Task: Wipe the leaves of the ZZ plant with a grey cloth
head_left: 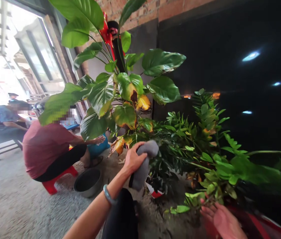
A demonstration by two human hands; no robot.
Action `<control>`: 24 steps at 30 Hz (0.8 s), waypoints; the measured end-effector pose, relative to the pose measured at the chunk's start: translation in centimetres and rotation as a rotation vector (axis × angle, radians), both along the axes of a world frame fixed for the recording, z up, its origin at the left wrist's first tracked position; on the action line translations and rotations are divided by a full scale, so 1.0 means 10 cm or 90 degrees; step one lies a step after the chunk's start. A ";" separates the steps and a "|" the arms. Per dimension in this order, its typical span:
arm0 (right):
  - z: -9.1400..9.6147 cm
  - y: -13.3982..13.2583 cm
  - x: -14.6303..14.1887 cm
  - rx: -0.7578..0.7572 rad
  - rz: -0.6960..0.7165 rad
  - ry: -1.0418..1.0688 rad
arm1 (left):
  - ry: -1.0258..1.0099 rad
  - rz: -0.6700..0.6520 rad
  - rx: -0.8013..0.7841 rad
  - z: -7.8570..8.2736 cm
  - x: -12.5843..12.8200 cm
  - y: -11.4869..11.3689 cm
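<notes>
My left hand [132, 160] is closed round a folded grey cloth [140, 172], which sticks out past the fingers at top and bottom. It is held in front of the dark green leaves of a bushy potted plant [170, 142]. At the lower right my right hand [220, 215] is open, palm up, with its fingers spread beneath a low leafy stem [209, 198]. The fingertips seem to touch that stem. Above my left hand rises a tall broad-leaved plant [128, 86] with some yellow and brown leaves and a red ribbon [107, 35].
A person in a red shirt [47, 146] sits on a red stool [55, 181] at the left, beside a dark basin [88, 182]. Another person [1, 121] sits farther back. A glossy black panel [230, 66] stands behind the plants, and a red-and-white pot [154, 191] stands below them.
</notes>
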State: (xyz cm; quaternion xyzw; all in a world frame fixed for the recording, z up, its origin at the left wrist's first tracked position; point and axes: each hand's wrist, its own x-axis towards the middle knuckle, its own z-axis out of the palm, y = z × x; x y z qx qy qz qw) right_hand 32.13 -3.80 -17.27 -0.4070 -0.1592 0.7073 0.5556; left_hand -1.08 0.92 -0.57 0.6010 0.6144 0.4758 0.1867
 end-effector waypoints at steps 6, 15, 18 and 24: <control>0.13 -0.01 -0.09 -0.022 0.007 0.014 | -0.068 0.033 0.025 -0.05 0.14 0.12; 0.10 -0.05 -0.09 -0.007 0.034 0.022 | -0.086 -0.109 -0.012 -0.24 0.46 -0.31; 0.11 -0.04 -0.15 0.006 0.018 0.022 | -0.093 -0.110 0.119 0.01 0.57 -0.06; 0.13 -0.04 -0.18 0.010 0.029 0.014 | 0.035 -0.187 -0.085 -0.35 0.70 0.05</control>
